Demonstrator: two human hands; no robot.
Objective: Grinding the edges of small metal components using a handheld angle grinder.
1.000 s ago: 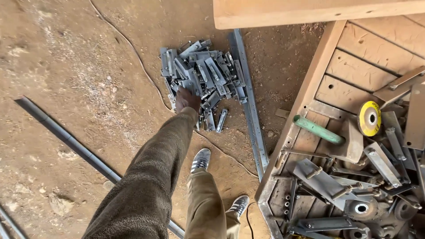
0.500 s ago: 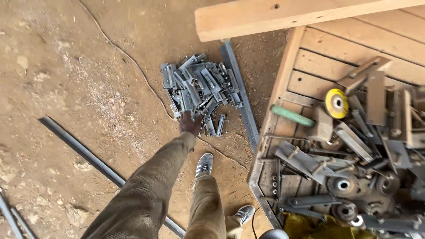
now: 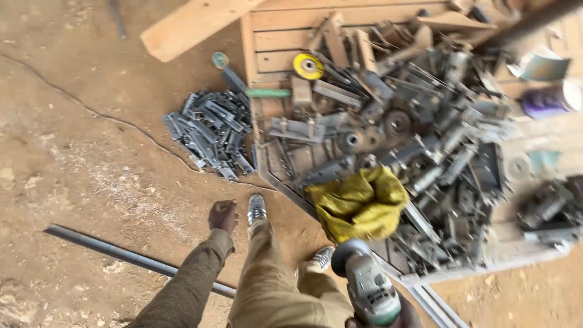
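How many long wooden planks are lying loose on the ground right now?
1: a pale wooden plank lies at an angle at the top of the view, beside the wooden pallet. More could be hidden outside the frame.

The dirt floor (image 3: 79,152) on the left is open, so a hand can move freely there. A long metal bar (image 3: 121,255) lies across the near part. A pile of metal pieces (image 3: 209,130) blocks the middle. The wooden pallet (image 3: 273,36) on the right is packed with metal parts (image 3: 425,140) and a yellow sack (image 3: 359,203).
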